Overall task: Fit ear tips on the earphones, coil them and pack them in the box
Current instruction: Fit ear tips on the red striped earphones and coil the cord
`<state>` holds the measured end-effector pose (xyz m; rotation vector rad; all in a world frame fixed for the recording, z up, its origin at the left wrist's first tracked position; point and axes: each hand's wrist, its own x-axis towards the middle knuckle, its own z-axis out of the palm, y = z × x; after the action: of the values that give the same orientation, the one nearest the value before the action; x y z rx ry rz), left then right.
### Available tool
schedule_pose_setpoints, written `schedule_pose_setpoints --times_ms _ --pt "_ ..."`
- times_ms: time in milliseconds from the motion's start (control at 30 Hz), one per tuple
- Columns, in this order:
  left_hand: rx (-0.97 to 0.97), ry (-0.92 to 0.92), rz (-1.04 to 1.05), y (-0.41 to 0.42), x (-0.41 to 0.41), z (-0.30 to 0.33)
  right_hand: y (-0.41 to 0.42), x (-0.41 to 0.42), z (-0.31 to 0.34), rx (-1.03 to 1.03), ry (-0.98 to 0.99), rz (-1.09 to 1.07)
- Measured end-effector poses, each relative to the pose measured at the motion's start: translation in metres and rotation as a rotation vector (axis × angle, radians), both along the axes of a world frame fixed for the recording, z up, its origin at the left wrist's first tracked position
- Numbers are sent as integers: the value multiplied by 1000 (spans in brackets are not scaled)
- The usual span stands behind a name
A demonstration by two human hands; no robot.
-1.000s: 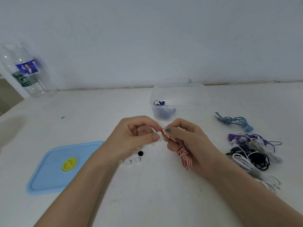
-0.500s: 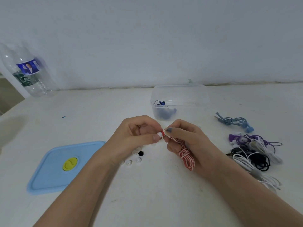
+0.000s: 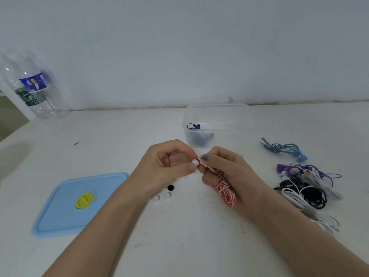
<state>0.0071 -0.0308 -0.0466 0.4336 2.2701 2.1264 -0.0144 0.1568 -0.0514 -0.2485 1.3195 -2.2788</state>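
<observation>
My right hand (image 3: 225, 172) grips red-and-white earphones (image 3: 225, 189); their bunched cable hangs from my palm down to the table. My left hand (image 3: 165, 166) pinches a white ear tip (image 3: 195, 162) against the red earbud held at my right fingertips. Loose ear tips lie under my left hand: a black ear tip (image 3: 170, 187) and two white ear tips (image 3: 162, 197). The clear plastic box (image 3: 217, 124) stands just behind my hands with blue earphones (image 3: 199, 134) inside.
The box's blue lid (image 3: 79, 202) with a yellow valve lies at the left. A plastic water bottle (image 3: 34, 90) stands far left by the wall. On the right lie teal earphones (image 3: 285, 148) and a tangled pile of purple, black and white earphones (image 3: 305, 186).
The white ear tip has come into view at my left thumb, against the red earbud. The cable bunch in my right hand has shifted slightly. Both hands stay in place.
</observation>
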Motion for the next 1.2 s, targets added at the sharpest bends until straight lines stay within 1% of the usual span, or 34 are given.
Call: schedule_pose_setpoints --times_ms 333,433,567,667,900,1067,1200 --pt "44 25 20 4 -1 -1 -1 1 -4 28 59 -8" --pt "46 12 2 5 -2 -1 -1 2 -3 44 75 19" --pt "125 -27 -29 7 -3 -3 -1 3 -2 43 67 46" --pt "142 -29 -13 10 -4 -3 -2 3 -2 49 61 54" --pt "1 5 54 13 0 -2 -1 3 3 -31 -63 97" --pt "-113 70 112 15 4 2 0 0 -1 -91 -101 126" --pt "-96 96 105 16 5 3 0 -2 -1 -70 -109 89"
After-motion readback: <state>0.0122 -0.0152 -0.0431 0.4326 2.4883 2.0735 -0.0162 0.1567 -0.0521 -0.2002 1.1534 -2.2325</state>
